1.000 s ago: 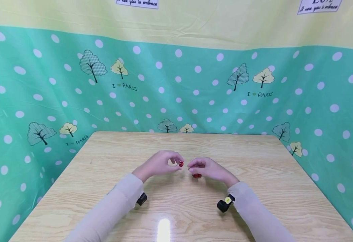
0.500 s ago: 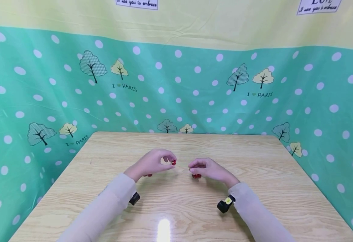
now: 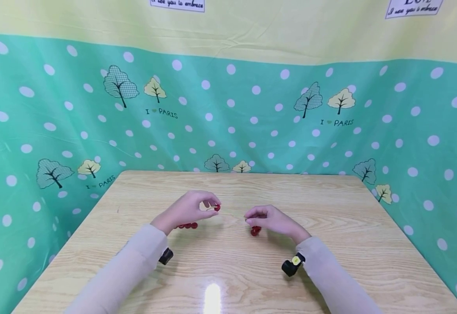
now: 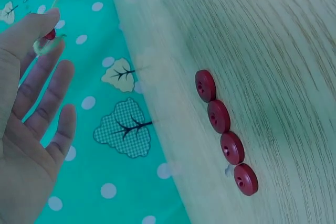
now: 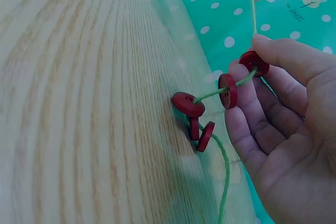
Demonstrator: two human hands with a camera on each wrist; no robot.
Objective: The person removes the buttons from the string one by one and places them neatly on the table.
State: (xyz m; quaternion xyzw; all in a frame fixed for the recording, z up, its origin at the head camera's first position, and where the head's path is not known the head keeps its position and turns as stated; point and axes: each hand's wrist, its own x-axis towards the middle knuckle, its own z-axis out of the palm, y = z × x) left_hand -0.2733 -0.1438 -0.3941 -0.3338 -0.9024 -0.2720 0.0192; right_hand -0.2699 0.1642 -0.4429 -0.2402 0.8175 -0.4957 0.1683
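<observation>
My left hand pinches a red button between thumb and index finger, and a short curl of green string sticks out beside it. From there the green string runs straight to my right hand. The thumb and index finger of that hand pinch the string, with another threaded red button right under the thumb. Below it a threaded button leans at the fingers, and several more, including a tilted button, hang along the string. The string's tail dangles downward.
Several red buttons lie in a touching row on the wooden table, partly behind my left wrist in the head view. A green dotted curtain hangs past the table's far edge. A black wrist camera sits at my right cuff.
My left hand has moved left and slightly away with its button, widening the gap between the hands. The button row has come into view beneath its wrist. The right hand stays nearly still.
</observation>
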